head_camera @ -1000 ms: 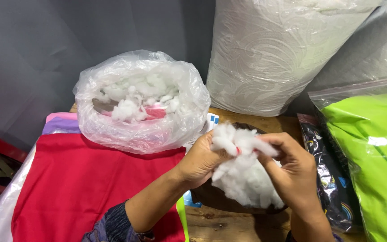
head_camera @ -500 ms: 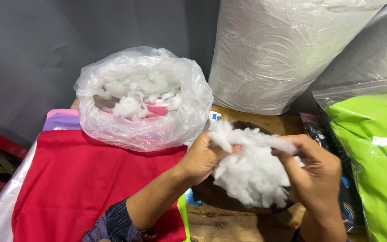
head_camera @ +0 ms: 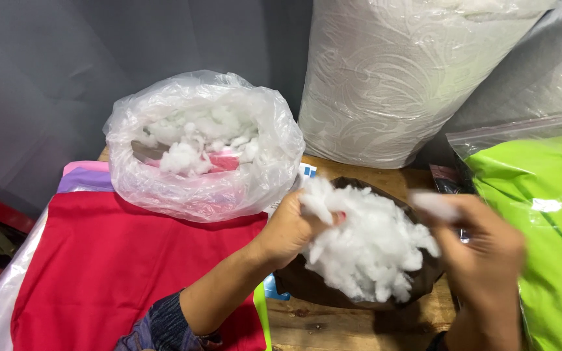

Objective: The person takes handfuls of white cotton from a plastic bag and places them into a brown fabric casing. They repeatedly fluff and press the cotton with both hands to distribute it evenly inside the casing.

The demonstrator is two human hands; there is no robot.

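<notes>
Grey cloth hangs behind a wooden tabletop (head_camera: 359,318), with a big white patterned roll (head_camera: 398,84) standing at the back and a clear bag of bright green fabric (head_camera: 541,234) at the right edge. Red fabric (head_camera: 125,266) lies folded on the left, over pink and purple layers. On it sits an open clear plastic bag (head_camera: 203,149) with loose white stuffing inside. Just beside it, on the tabletop, a dark brown fabric piece (head_camera: 313,286) cradles a clump of white fibre stuffing (head_camera: 365,247). The left hand (head_camera: 287,227) is closed on the clump's upper left edge, pinching it. The right hand (head_camera: 482,253), blurred, pinches a small tuft (head_camera: 434,205) drawn away from the clump's right side. The stuffing looks very light, soft and springy; it likely tears apart easily, so loose pinches at the edges suit it.
</notes>
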